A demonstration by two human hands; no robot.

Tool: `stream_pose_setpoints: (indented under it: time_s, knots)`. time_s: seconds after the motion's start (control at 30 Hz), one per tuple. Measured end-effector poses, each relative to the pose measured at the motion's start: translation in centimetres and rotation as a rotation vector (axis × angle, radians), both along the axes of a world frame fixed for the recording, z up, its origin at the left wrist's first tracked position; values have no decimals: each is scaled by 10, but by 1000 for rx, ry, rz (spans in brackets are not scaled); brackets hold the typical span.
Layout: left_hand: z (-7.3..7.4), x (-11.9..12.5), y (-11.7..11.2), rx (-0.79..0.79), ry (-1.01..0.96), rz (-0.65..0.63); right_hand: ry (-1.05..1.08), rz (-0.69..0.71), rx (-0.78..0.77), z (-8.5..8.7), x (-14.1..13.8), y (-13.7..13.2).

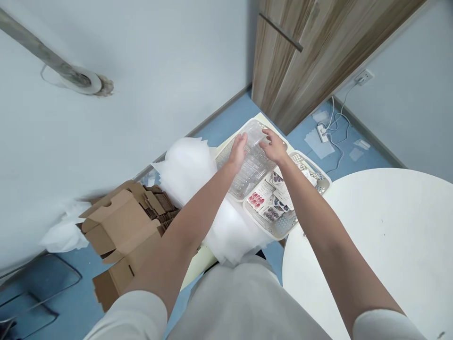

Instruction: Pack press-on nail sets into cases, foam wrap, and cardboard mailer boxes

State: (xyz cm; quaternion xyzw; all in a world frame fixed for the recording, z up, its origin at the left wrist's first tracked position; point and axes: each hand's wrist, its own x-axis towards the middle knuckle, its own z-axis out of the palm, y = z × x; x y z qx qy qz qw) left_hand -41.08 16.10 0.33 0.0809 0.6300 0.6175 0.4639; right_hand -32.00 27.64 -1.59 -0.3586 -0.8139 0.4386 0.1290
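Note:
My left hand (238, 151) is over the left side of a white basket, its fingers stretched out and nothing seen in its grasp. Across from it, my right hand (273, 146) has its fingers apart and loosely bent. Between the two hands shows a clear plastic case (253, 133) at the far end; whether a fingertip touches it I cannot tell. Several more clear cases (247, 175) fill that basket below my hands. A second white basket (275, 232) adjoins it, holding printed cards (257, 200) with red and dark pictures, partly hidden by my right forearm.
White foam sheets (189, 167) are heaped left of the baskets. Flattened cardboard boxes (123, 222) lie further left. A round white table (382, 236) stands at right, a wooden cabinet (300, 61) behind. A power strip (322, 133) with cables rests on the blue floor.

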Motion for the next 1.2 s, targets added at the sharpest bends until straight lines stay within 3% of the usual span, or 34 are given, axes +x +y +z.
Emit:
stream_pose_setpoints:
  time_s: [0.23, 0.43, 0.57, 0.77, 0.93, 1.07, 1.2]
  knots:
    - [-7, -9, 8, -39, 16, -53, -27, -16, -92, -4, -1, 0]
    - [1, -6, 4, -19, 56, -73, 39, -97, -125, -3, 3, -12]
    - [6, 7, -10, -11, 58, -10, 132, -158, -154, 1, 14, -29]
    - [13, 32, -50, -79, 52, 63, 246, -244, -322, 25, 36, -67]
    - [31, 57, -93, -67, 53, 92, 366, -273, -411, 55, 64, -114]
    - [50, 82, -137, 5, 9, 56, 442, -311, -430, 76, 98, -161]
    - [60, 109, -183, 59, -37, -41, 456, -354, -449, 86, 141, -210]
